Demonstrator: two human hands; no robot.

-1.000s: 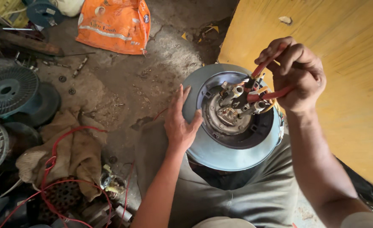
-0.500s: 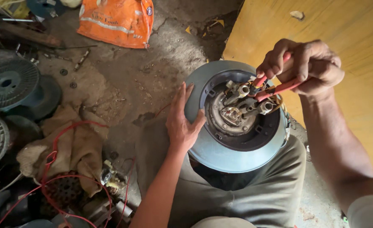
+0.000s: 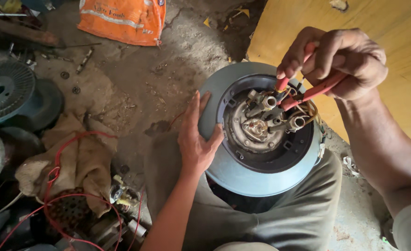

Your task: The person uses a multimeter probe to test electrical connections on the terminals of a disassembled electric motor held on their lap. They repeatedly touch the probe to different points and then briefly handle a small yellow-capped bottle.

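Now the left hand (image 3: 195, 142) is lying flat, fingers spread, on the round grey appliance (image 3: 256, 179), while the right hand (image 3: 340, 60) is gripping red-handled pliers (image 3: 314, 89) over its fittings.

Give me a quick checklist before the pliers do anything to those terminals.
1. Housing steadied: left hand flat on the round blue-grey housing, which rests on the lap: ok.
2. Tool grip: right hand closed on the red-handled pliers: ok.
3. Pliers tip at the terminals: ok.
4. What the tip holds: cannot tell.
5. Yellow wires clear of the tip: cannot tell.
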